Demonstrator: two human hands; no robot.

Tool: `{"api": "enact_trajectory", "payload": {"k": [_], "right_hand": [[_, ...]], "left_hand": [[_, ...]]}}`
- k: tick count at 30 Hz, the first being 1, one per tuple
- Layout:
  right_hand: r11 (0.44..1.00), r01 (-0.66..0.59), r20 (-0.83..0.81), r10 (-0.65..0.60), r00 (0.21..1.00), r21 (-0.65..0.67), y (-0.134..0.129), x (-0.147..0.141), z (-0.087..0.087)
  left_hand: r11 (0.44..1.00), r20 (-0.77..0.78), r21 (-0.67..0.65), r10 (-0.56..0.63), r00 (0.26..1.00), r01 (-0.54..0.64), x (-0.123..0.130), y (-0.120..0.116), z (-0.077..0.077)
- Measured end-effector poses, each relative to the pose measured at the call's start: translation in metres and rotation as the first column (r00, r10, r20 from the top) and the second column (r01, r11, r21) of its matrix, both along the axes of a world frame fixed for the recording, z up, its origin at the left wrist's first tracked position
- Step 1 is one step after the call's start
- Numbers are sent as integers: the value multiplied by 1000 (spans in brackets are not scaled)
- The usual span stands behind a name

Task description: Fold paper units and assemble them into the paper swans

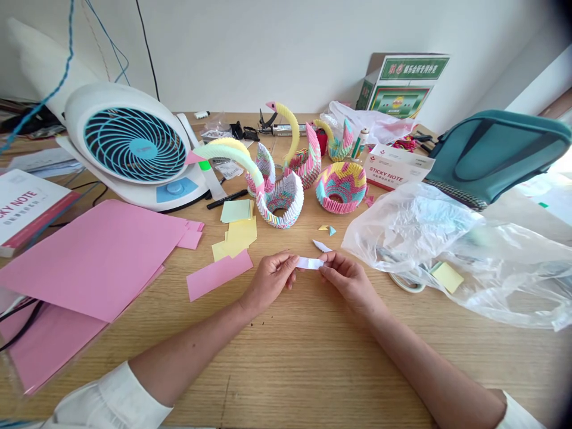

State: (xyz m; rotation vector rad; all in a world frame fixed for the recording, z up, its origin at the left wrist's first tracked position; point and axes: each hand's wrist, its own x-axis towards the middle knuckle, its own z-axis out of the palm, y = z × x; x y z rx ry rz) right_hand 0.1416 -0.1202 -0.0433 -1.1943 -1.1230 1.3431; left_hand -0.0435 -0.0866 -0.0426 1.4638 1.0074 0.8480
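Note:
Between my two hands a narrow white strip of paper (309,263) is stretched level above the wooden table. My left hand (276,273) pinches its left end with thumb and fingers. At the other end my right hand (346,275) grips the strip the same way. Just beyond the right fingers lies a small folded white piece of paper (321,245). Farther off sit tiny yellow and blue paper triangles (331,230). Left of my left hand are a pink paper strip (218,275) and some yellow paper slips (240,233).
Folded-paper swans (280,202) and a colourful paper bowl (341,187) stand behind my hands. A fan (134,149) and large pink sheets (102,256) occupy the left. Rightward lie a crumpled clear plastic bag (415,220), a sticky note box (397,167) and a teal bag (500,152).

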Motion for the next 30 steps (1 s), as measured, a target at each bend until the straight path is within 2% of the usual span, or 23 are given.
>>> {"api": "enact_trajectory", "payload": {"k": [4, 10, 18, 20, 23, 27, 30], "right_hand": [[1000, 12, 0, -12, 1000, 0, -1, 1, -1], [1000, 20, 53, -20, 998, 6, -1, -1, -3], [1000, 17, 79, -16, 997, -9, 0, 0, -1], [1000, 18, 76, -17, 997, -10, 0, 0, -2], [1000, 27, 74, -27, 997, -6, -1, -2, -2], [999, 37, 86, -38, 996, 6, -2, -4, -1], [999, 37, 95, -38, 995, 9, -3, -6, 0]], "left_hand": [[998, -16, -1, -66, 998, 66, 0, 0, 0], [999, -8, 17, -26, 1000, 26, -1, 1, 2], [997, 5, -7, -81, 997, 81, 0, 2, 3], [997, -37, 35, -75, 997, 76, 0, 0, 3], [984, -150, 169, -35, 988, 61, -1, -2, 3], [921, -287, 383, 42, 957, 75, -3, -3, 3], [895, -327, 437, 65, 943, 90, -3, -1, 2]]}}
